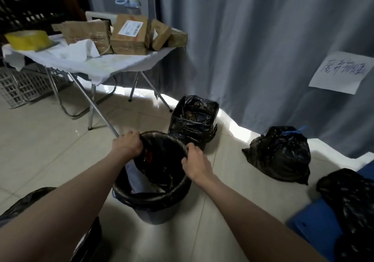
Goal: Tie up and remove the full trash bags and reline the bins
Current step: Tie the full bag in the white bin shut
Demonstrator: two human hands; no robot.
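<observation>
Bag rim (162, 135) between gripping hands (162, 150)

A bin (153, 207) stands on the floor (40, 140) in the middle, with a bag (162, 166) lining it and trash inside. The left hand (129, 143) grips the bag's edge at the far left rim, the right hand (194, 161) at the right rim. Just behind the bin stands an open bag (193, 118); to the right, well apart, sits a tied bag (280, 154) before the curtain (263, 39). Behind and left, a folding surface (113, 63) carries boxes (131, 34) and a tape roll (27, 39).
</observation>
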